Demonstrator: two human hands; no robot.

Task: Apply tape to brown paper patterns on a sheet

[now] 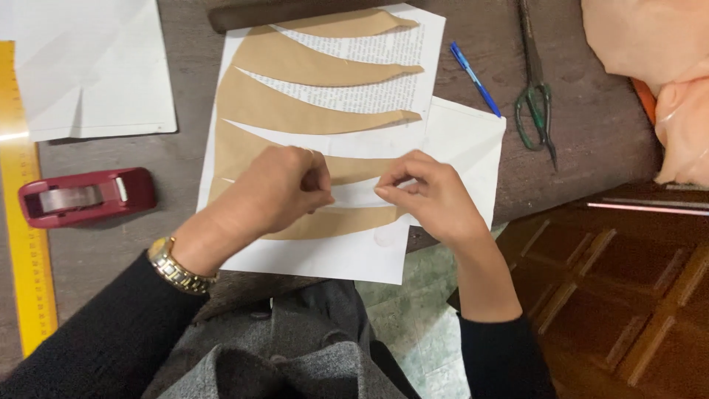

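Note:
Several curved brown paper strips (295,111) lie fanned out on white sheets of paper (458,140) on a dark table. My left hand (277,188), with a gold watch (173,267) at the wrist, and my right hand (428,193) meet over the lower strips. The fingertips of both hands pinch a short piece of clear tape (354,193) stretched between them, just above the paper. Both hands hide part of the lower strips.
A dark red tape dispenser (85,196) sits at the left beside a yellow ruler (22,222). A folded white sheet (92,66) lies at the top left. A blue pen (475,77), green-handled scissors (535,89) and peach fabric (657,52) lie at the right.

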